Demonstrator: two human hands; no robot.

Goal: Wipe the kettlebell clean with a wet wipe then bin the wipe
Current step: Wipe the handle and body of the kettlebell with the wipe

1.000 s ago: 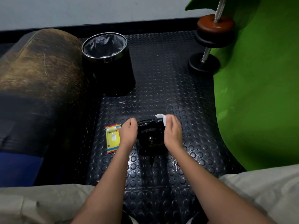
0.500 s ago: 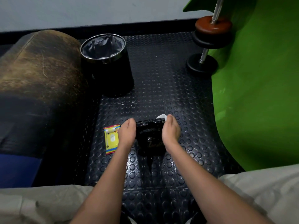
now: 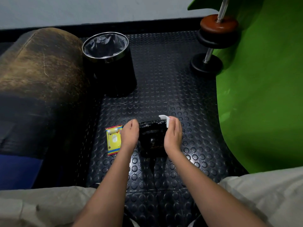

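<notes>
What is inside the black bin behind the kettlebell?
The bin holds a grey plastic liner, visible along the inside walls. No wipe shows in it; the bottom is in shadow and cannot be seen.

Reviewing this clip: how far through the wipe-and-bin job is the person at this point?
Midway. Done: a white wet wipe is out and in the right hand. In hand: that hand holds the wipe at the far right edge of the black kettlebell, while the left hand rests against its other side. Left: the wipe has not yet gone into the lined bin, which stands further away to the left.
</notes>
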